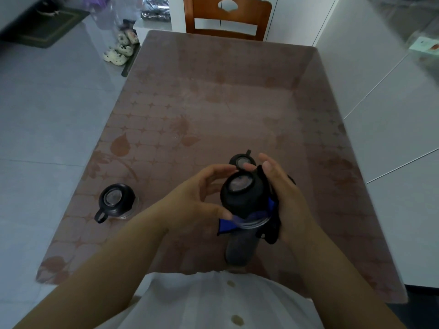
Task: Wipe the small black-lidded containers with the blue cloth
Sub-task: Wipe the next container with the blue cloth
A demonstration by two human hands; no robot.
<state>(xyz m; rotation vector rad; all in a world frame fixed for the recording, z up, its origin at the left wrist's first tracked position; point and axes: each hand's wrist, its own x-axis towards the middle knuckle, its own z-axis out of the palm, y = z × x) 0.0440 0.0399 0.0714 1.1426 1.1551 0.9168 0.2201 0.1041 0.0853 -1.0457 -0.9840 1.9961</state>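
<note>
A small clear container with a black lid (244, 193) is held above the table, lid toward the camera. My left hand (197, 198) grips it, thumb on the clear rim and fingers curled over the far side of the lid. My right hand (282, 198) presses the blue cloth (268, 210) against the container's right side, and the cloth wraps under it. A second black-lidded container (242, 161) stands on the table just behind the hands. A third one (116, 201), with a loop handle, stands at the left.
The table (213, 103) has a brownish patterned cover. A wooden chair (228, 17) stands at its far end. Shoes (121, 48) lie on the tiled floor at the far left. White cabinets run along the right.
</note>
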